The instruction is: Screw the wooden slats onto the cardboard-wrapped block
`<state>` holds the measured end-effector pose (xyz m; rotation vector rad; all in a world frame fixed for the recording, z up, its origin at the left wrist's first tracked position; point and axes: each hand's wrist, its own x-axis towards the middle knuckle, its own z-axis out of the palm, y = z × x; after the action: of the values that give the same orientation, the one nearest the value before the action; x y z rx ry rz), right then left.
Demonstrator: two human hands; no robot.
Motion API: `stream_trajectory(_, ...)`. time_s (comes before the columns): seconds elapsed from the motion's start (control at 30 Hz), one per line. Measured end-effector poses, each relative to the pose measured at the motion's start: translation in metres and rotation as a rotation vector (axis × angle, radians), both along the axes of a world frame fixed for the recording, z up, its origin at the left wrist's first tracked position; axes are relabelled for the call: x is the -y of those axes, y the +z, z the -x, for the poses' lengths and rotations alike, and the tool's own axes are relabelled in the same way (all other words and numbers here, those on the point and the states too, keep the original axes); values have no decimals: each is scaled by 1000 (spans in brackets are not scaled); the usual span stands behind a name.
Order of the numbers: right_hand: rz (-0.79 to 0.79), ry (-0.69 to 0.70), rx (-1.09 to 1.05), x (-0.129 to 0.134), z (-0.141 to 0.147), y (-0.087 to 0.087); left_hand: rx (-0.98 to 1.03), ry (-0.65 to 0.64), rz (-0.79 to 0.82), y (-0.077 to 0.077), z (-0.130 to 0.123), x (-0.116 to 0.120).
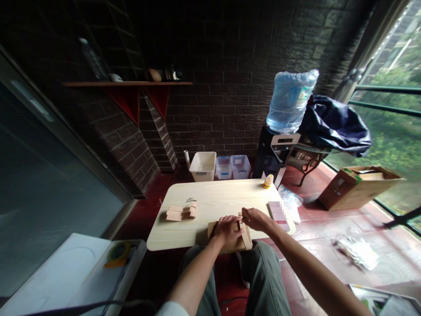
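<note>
A light wooden box-like piece (213, 228) rests at the near edge of the table (223, 193), close to my knees. My left hand (226, 229) lies over its top with fingers curled, gripping it. Along the right side of the piece runs a pale wooden strip (245, 239). My right hand (255, 218) is closed in a fist at the strip's far end; whatever it holds is too small and hidden to name. Farther left lie several pale wooden parts (176, 213), with small dark metal pieces (190, 200) just behind them.
A yellow-capped small bottle (268, 181) stands at the table's far right corner. A flat pinkish item (279, 217) lies on the right edge. Beyond the table are plastic bins (203, 164) and a water dispenser (271, 149). A cardboard box (342, 188) sits right.
</note>
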<state>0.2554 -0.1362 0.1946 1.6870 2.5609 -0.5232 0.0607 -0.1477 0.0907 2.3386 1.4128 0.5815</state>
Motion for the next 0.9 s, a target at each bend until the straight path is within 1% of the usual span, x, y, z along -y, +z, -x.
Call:
stream_trajectory(0.1,18,14,30,-9,5,3,-3,-5,-2,2,1,0)
stream_trajectory(0.2,15,0,48,-13,10,4,-7,-8,-5,4,2,1)
stream_trajectory(0.47,-8,-125,58,-3,9,-6,-10,20,-3,2,0,2)
stream_trajectory(0.57,-20,-140,75,-2,5,-6,-1,19,2,3,0,2)
stream_trajectory(0.67,-25,-112,99,-4,1,-3,5,9,15,5,0,1)
stream_trajectory(0.9,12,49,92,-10,0,-4,17,-10,27,5,1,-1)
